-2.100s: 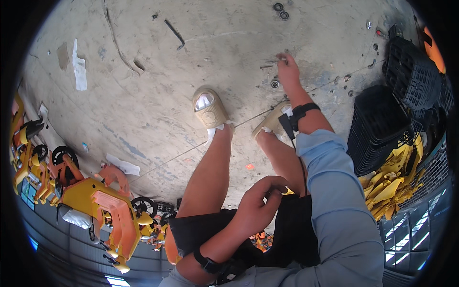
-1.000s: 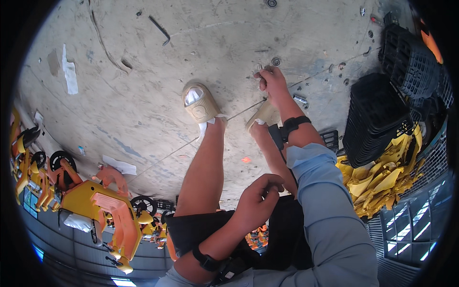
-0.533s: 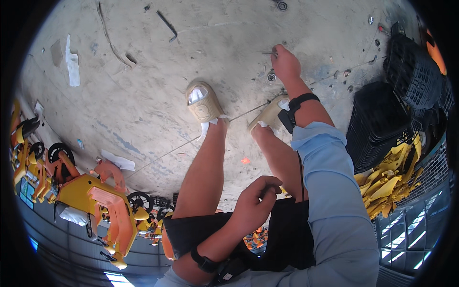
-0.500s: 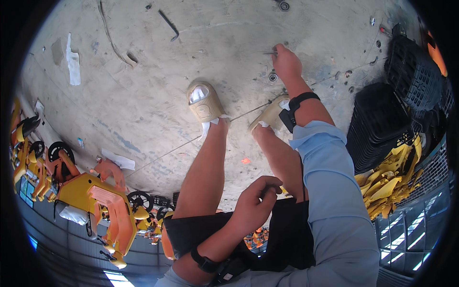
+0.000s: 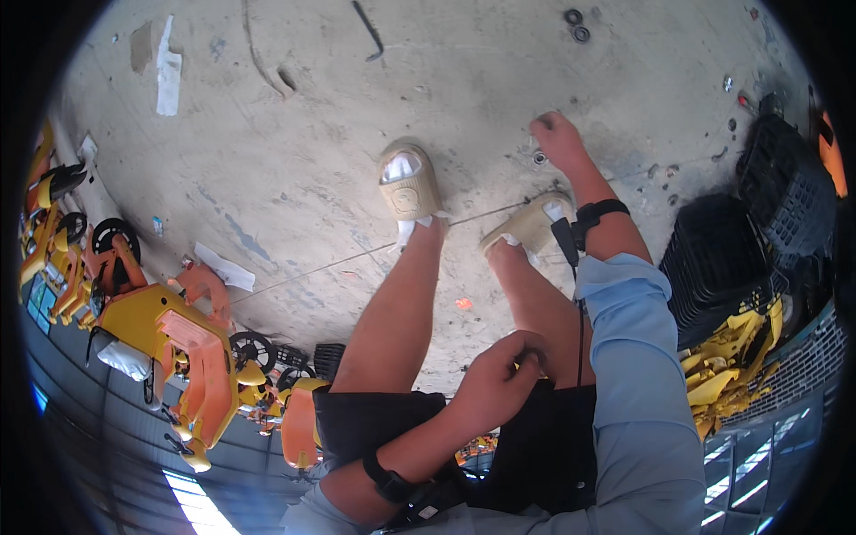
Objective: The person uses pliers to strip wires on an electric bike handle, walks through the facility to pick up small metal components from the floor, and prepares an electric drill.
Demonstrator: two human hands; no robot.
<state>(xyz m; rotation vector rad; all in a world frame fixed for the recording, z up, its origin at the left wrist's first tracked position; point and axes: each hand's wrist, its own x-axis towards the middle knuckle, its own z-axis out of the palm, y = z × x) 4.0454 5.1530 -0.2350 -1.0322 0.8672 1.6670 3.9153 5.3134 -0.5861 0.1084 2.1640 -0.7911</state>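
R hand (image 5: 556,138): at or just above floor (image 5: 294,160), far side of R sandal (image 5: 528,223). Fingers curled in, tips unclear; can't tell how far open or if it holds anything. Nearest obj: 1 small metal ring (image 5: 539,158) on floor, just beside R hand, near-left; contact can't tell. Ring is round, no long axis to note. L hand (image 5: 501,374): well apart, nearer body, by R knee (image 5: 571,352); loosely curled, no obj seen, can't tell if tips meet. R is clearly closer of the 2. Also: 2 dark rings (image 5: 581,34) far; L-shaped hex key (image 5: 368,25) far left, long arm running far-left to near-right.
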